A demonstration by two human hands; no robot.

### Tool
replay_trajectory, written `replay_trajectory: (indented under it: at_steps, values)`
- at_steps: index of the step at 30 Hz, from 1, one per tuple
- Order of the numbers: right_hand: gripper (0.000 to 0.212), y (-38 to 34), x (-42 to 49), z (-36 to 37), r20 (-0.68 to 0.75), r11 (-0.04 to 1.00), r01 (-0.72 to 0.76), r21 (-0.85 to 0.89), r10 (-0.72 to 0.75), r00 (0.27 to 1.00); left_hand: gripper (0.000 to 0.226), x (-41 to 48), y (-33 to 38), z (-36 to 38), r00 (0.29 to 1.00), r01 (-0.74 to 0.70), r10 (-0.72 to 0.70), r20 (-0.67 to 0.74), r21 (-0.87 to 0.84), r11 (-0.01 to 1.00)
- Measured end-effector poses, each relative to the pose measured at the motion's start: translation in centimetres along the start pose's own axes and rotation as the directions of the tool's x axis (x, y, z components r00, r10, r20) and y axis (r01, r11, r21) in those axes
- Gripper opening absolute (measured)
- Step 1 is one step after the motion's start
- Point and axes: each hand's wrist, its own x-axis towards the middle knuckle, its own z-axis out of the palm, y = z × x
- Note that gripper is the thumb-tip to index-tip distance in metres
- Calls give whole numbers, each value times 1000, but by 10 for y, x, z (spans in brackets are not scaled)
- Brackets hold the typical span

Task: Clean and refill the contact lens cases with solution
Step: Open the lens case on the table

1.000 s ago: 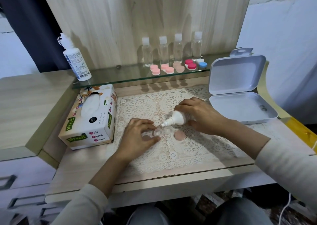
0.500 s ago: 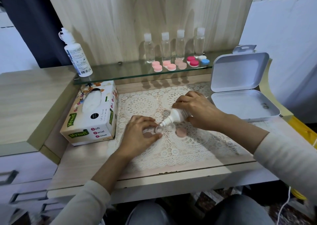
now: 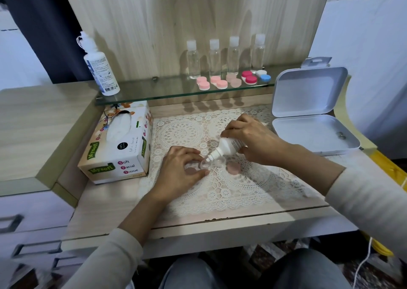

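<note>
A clear contact lens case lies uncapped on the lace mat. My left hand pinches its left end between thumb and fingers. My right hand grips a small white solution bottle, tipped down to the left with its nozzle over the case's left well. One pale pink cap lies just right of the case, and another sits under my left fingers. Several closed lens cases in pink, red and blue stand on the glass shelf.
A tissue box stands left of the mat. On the shelf stand a large white solution bottle and several clear small bottles. An open white hinged box sits at the right. Drawers are at lower left.
My hands, the bottle and the case have kept their pose; the bottle's nozzle stays over the case. The view has shifted slightly as my head moved.
</note>
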Motion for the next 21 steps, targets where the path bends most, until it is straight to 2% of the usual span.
replay_trajectory:
  at_steps: [10,21]
  values:
    - [56,0,-1,1,1,1000,-3,10,3,1000,33,0,-2,2,1000,0,-1,-17,-12,1000]
    - [54,-3,0,-2,9,1000,-16,6,16,1000,31,-1,0,1,1000,6,-6,-15,0,1000]
